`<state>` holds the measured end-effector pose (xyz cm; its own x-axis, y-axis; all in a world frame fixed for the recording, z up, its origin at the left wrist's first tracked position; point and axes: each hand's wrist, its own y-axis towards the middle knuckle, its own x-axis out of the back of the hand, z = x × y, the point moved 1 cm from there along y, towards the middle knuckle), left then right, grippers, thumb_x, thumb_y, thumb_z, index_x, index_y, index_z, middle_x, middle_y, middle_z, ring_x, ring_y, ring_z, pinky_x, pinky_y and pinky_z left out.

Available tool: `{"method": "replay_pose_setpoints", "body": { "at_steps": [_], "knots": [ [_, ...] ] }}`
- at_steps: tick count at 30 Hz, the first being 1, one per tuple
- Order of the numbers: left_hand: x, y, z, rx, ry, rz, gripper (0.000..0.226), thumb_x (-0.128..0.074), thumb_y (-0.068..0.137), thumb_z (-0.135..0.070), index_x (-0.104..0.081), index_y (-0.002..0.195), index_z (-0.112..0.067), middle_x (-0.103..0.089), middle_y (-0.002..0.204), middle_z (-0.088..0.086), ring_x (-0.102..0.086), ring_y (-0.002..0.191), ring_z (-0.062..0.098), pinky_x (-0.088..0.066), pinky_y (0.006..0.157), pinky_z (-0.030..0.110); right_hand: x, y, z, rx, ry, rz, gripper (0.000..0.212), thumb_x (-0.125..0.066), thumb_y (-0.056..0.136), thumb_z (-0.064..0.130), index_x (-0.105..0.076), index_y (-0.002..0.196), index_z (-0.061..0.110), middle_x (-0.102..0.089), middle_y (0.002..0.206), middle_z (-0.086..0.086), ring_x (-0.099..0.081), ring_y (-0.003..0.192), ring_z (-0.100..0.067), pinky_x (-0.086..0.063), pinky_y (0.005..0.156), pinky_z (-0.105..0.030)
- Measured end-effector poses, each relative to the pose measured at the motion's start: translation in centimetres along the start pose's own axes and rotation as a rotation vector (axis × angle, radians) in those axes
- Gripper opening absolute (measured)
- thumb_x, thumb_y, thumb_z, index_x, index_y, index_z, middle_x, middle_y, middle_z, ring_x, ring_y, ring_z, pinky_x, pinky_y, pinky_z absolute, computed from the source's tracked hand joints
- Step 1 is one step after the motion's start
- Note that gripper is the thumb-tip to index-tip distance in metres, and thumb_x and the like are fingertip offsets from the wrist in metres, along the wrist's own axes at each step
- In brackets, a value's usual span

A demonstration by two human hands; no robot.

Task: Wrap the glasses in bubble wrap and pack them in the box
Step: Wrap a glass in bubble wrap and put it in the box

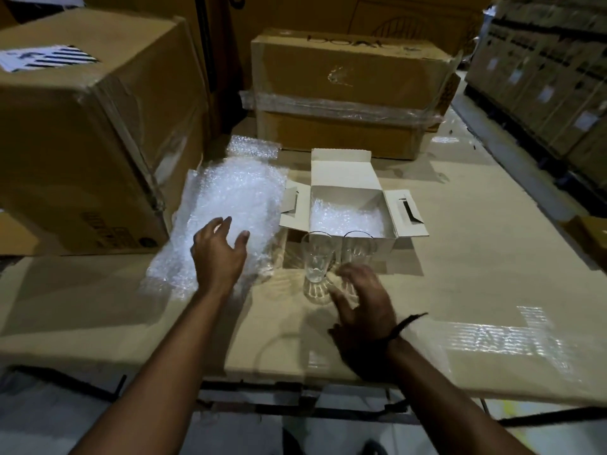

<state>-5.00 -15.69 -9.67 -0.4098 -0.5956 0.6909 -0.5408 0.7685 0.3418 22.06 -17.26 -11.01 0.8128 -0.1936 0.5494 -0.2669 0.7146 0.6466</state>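
Two clear glasses stand upright in front of a small white box (387, 239): one glass (316, 264) on the left, a second glass (358, 249) just right of it. The box is open, flaps spread, with bubble wrap (345, 218) lying inside. A sheet of bubble wrap (236, 198) is spread flat to the box's left. My left hand (218, 254) hovers over that sheet with fingers apart, holding nothing. My right hand (361, 307) is blurred, fingers spread, right beside the bases of the glasses; it partly hides the right glass.
The work surface is flattened cardboard (460, 274). A large brown carton (85, 133) stands close on the left, taped cartons (348, 90) stacked behind the box. A small roll of bubble wrap (253, 147) lies at the back. Stacked boxes (542, 70) line the right.
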Motion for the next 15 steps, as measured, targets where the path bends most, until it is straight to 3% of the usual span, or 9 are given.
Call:
{"method": "replay_pose_setpoints", "body": {
  "at_steps": [4, 6, 8, 12, 15],
  "knots": [
    [-0.3, 2.6, 1.4, 0.091, 0.232, 0.277, 0.042, -0.051, 0.098, -0.043, -0.061, 0.131, -0.019, -0.056, 0.139, 0.010, -0.046, 0.129, 0.035, -0.033, 0.104, 0.044, -5.4, 0.2, 3.1, 0.060, -0.021, 0.271, 0.038, -0.057, 0.085, 0.026, -0.061, 0.117, 0.006, -0.065, 0.116, -0.015, -0.056, 0.111, -0.025, -0.044, 0.095, -0.030],
    [-0.3, 2.8, 1.8, 0.095, 0.270, 0.339, 0.032, -0.054, 0.097, -0.040, -0.068, 0.121, -0.024, -0.065, 0.127, 0.010, -0.054, 0.119, 0.036, -0.038, 0.098, 0.041, -7.8, 1.1, 3.9, -0.051, -0.062, 0.440, 0.048, -0.059, 0.088, 0.024, -0.052, 0.132, 0.007, -0.053, 0.136, -0.016, -0.049, 0.127, -0.028, -0.040, 0.105, -0.034],
    [-0.1, 2.9, 2.1, 0.105, 0.270, 0.295, 0.024, -0.055, 0.097, -0.032, -0.074, 0.110, -0.023, -0.070, 0.114, 0.012, -0.059, 0.109, 0.036, -0.041, 0.093, 0.040, -9.5, 2.0, 4.0, -0.235, -0.076, 0.616, 0.058, -0.055, 0.093, 0.030, -0.035, 0.145, 0.014, -0.032, 0.153, -0.008, -0.029, 0.141, -0.023, -0.024, 0.115, -0.030],
    [-0.1, 3.1, 1.6, 0.020, 0.083, 0.189, 0.033, -0.057, 0.094, -0.044, -0.070, 0.114, -0.021, -0.068, 0.121, 0.007, -0.058, 0.114, 0.032, -0.037, 0.097, 0.041, -11.3, 1.9, 3.6, -0.291, -0.221, 0.662, 0.060, -0.044, 0.096, 0.041, -0.028, 0.148, 0.016, -0.026, 0.156, -0.005, -0.021, 0.144, -0.020, -0.014, 0.117, -0.029],
    [-0.9, 2.9, 1.0, -0.062, 0.111, 0.345, 0.048, -0.064, 0.086, -0.056, -0.065, 0.123, -0.026, -0.063, 0.131, 0.002, -0.056, 0.119, 0.029, -0.043, 0.098, 0.042, -11.4, 1.4, 3.5, -0.264, -0.259, 0.652, 0.058, -0.040, 0.097, 0.042, -0.030, 0.148, 0.016, -0.026, 0.156, -0.003, -0.019, 0.144, -0.018, -0.013, 0.117, -0.029]
  ]
}}
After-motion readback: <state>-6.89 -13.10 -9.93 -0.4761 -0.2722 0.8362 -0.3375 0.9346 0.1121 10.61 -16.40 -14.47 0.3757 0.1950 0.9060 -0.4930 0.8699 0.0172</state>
